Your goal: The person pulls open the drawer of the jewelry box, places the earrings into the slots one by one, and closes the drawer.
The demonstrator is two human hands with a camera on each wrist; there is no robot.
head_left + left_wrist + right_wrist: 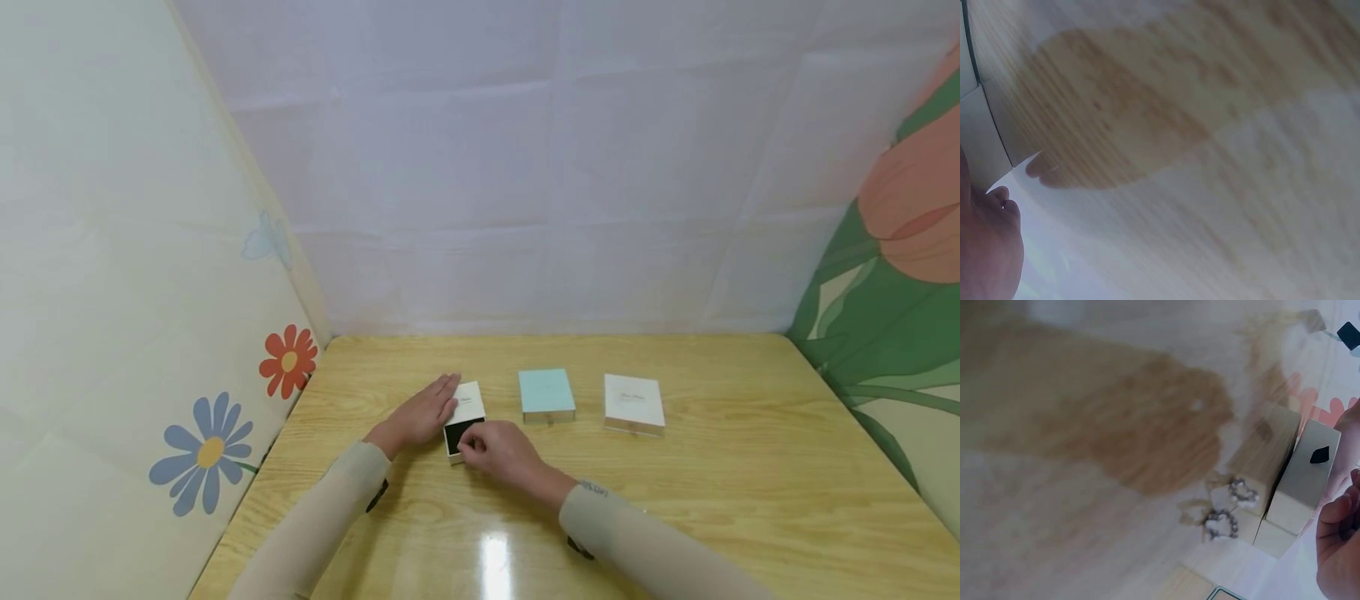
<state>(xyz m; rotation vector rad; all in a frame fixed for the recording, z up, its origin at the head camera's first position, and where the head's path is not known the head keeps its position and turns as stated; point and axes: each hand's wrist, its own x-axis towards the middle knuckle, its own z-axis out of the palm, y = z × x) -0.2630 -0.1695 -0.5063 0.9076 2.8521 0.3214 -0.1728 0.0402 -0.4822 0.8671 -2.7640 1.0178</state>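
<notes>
Head view: white rectangular cardboard box (470, 403), lower centre of frame, black-lined drawer (454, 438) showing. Left hand (422, 414) rests against it, fingers straight. Right hand (504, 452), fingers curled at drawer; cannot tell if pinching anything. Probably best: left braces lightly, right avoids drawer rim.

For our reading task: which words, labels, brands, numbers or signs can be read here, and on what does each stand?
None can be read.
White box on the left: dark print on its lid, too small to read.
White box on the right: lid print, too small to read.
Right sleeve: dark marks near the cuff, too blurred to tell if they are letters.
</notes>
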